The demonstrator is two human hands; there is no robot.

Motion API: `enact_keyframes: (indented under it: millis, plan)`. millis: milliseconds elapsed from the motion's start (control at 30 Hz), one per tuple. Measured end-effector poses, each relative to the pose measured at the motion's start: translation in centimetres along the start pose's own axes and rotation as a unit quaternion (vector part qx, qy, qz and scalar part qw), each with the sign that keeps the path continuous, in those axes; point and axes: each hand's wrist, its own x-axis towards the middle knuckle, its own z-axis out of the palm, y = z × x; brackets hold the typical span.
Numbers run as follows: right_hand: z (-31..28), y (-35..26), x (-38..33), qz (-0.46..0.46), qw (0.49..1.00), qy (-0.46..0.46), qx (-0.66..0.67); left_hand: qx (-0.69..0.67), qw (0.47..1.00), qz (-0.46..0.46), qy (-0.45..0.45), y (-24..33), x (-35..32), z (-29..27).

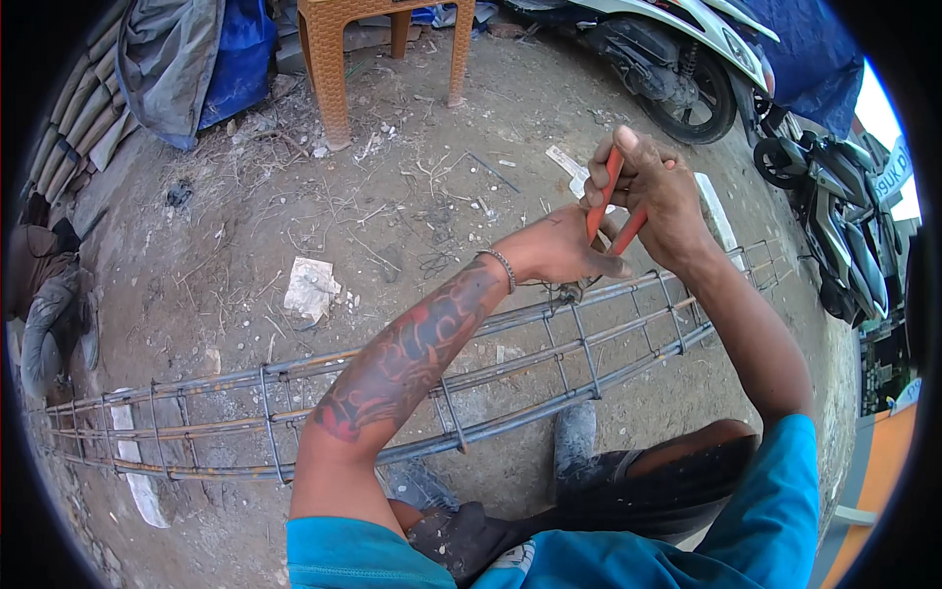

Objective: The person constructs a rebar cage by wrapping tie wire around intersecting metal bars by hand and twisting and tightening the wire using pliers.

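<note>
Rebar cage [549,339], long and made of parallel steel bars tied with rectangular stirrups, lies on the dirt ground [392,196] across the frame, curved by the lens. Pliers [610,211] with orange-red handles stand over the cage's top bar, nose down at a stirrup joint, right of the cage's middle. Right hand [653,191] is wrapped closed around both handles, thumb on top. Left hand [559,250] sits just beside the plier nose at the top bar, fingers curled in at the joint; what they pinch is too small to tell, likely wire. Left forearm is tattooed, with a bracelet [502,268] at the wrist, and crosses over the cage. Person's knees and grey boots [574,437] are just on the near side of the cage. Crumpled paper [311,288] lies on the ground beyond the cage. Farther beyond the cage: tan plastic stool [339,59], grey-blue tarp [191,54], and a scooter [677,59]. A second motorbike [834,226] is parked past the cage's right end.
</note>
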Motion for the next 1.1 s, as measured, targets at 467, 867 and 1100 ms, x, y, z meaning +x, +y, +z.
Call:
enact_keyframes:
  millis: [467,867,1100]
  plan:
    - [-1.2,1.5,0.6,-0.100,0.983,-0.122,0.098,0.084,0.969,-0.232,-0.004,1.6,-5.4,0.1]
    - [-0.8,1.0,3.5,-0.065,0.924,-0.361,0.108,0.220,0.952,-0.124,0.173,3.2,-5.6,-1.9]
    - [-2.2,1.6,5.1,-0.059,0.890,-0.422,0.164,-0.238,0.946,0.130,0.180,-2.3,2.8,4.8]
